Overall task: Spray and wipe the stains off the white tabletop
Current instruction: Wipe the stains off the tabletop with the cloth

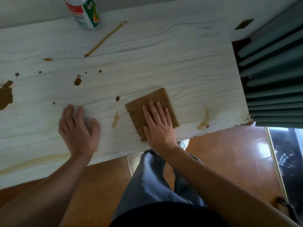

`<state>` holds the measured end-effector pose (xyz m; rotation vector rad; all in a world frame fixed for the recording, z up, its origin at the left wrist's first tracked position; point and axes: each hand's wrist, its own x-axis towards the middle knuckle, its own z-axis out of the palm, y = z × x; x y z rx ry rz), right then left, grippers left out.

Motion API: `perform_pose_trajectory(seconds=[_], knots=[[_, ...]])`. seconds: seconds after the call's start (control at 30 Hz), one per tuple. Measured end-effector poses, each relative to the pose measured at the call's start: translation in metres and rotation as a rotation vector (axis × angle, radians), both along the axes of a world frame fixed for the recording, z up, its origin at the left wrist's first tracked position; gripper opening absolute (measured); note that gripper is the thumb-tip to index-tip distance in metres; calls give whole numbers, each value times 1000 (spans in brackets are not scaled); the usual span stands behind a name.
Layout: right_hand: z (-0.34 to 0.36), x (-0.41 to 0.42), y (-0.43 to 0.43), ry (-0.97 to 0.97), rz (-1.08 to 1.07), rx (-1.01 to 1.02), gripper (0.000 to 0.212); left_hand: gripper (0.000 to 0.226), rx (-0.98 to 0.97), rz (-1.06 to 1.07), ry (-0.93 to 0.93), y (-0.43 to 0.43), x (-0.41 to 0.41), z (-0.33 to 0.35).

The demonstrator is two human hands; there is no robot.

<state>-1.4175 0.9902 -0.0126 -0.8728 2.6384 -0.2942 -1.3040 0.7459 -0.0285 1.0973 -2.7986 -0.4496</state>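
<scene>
Cloth (157,99) lies near the front edge of the table (164,54) under our flat right hand (159,126), our left hand (77,130) rests flat beside it, and the spray can (85,12) stands behind brown stains (77,81).

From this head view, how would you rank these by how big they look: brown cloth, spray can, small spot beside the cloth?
1. brown cloth
2. spray can, though the frame's top edge crops it
3. small spot

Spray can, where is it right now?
Head view, top left: the spray can sits at the tabletop's far edge, left of the long brown streak's far end.
</scene>
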Motion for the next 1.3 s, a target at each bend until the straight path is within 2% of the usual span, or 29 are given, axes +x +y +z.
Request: perform_pose_trajectory(seconds=[0.13,0.37,0.5,0.57,0.67,0.8,1.1,1.2,1.3], knots=[[-1,-30,37,31,14,-23,63,59,7,4,4,1,-1,1],[2,-97,129,25,-394,77,68,59,6,16,21,2,-1,1],[1,-72,113,22,-488,80,70,61,28,28,5,2,-1,2],[1,-47,87,22,-450,68,71,61,23,19,3,1,0,2],[2,-5,56,-1,-255,30,71,61,12,19,5,2,-1,1],[2,2,68,-3,-92,12,68,61,-10,17,6,1,-1,-1],[2,-76,172,35,-457,96,69,62,13,12,-22,0,0,-1],[0,-68,148,48,-568,91,70,61,7,10,-15,-1,0,-2],[1,-31,109,43,-507,58,72,61,6,1,0,0,-1,-1]])
